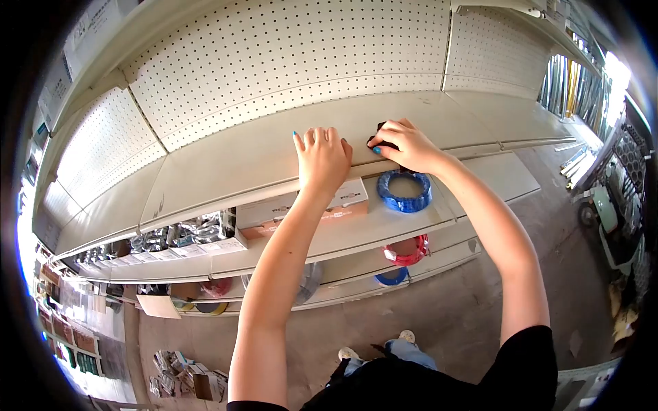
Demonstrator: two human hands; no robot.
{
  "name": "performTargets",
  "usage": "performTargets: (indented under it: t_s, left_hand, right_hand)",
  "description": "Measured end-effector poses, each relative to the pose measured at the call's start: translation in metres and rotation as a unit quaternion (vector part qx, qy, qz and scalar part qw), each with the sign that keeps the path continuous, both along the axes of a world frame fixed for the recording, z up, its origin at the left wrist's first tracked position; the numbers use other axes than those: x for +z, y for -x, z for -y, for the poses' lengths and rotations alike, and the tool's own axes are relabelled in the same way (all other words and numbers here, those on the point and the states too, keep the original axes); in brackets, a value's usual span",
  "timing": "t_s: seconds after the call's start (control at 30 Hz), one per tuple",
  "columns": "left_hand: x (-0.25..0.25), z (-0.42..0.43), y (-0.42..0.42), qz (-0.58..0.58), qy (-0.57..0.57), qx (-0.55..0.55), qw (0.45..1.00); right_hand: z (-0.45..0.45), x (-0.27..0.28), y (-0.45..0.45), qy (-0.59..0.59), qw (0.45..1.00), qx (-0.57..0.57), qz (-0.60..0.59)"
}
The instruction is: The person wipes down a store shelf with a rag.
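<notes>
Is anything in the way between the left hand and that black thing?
Nothing visible: between the left hand and the black thing there's just shelf. The right hand, though, holds the black thing and hides part of it.

On my feed, a long cream shelf point(226, 168) runs across the work area, and I see a black item point(384, 144) on it, partly hidden under the right grip point(406, 145). On the second shelf point(490, 181) I make out boxes of silvery-wrapped parts point(185, 236), a long white-and-orange carton point(346, 205) and a blue coil point(406, 204). Lower down, I find a red coil point(411, 259) and a smaller blue coil point(393, 280). The grey-brown floor point(473, 322) carries a jumbled pile of cartons point(185, 373).
</notes>
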State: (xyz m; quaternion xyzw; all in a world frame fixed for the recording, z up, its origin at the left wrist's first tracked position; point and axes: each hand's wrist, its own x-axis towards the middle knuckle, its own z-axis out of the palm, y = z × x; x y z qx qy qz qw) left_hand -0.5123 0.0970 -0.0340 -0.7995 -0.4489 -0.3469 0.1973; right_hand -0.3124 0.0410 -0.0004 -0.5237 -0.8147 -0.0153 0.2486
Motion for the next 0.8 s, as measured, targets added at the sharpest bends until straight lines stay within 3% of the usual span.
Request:
performTargets:
  t_s: [0.23,0.6,0.67,0.73,0.8]
  left_hand:
    - [-0.001,-0.003,0.001,0.033,0.004,-0.015,0.999]
    - [0.009,0.008,0.005,0.088,0.034,-0.052,0.994]
    - [0.015,0.009,-0.004,0.1,0.023,-0.072,0.992]
    - [0.027,0.012,-0.023,0.103,0.088,-0.085,0.987]
    - [0.042,0.019,-0.051,0.099,0.16,-0.081,0.979]
  right_hand:
    - [-0.003,0.002,-0.01,0.028,0.998,-0.051,0.0]
    - [-0.086,0.006,-0.078,0.075,0.983,-0.167,0.02]
    - [-0.09,0.015,-0.08,0.116,0.986,-0.109,0.055]
    - [-0.096,0.017,-0.087,0.138,0.987,-0.042,0.067]
    - [-0.057,0.046,-0.079,0.19,0.981,-0.039,-0.007]
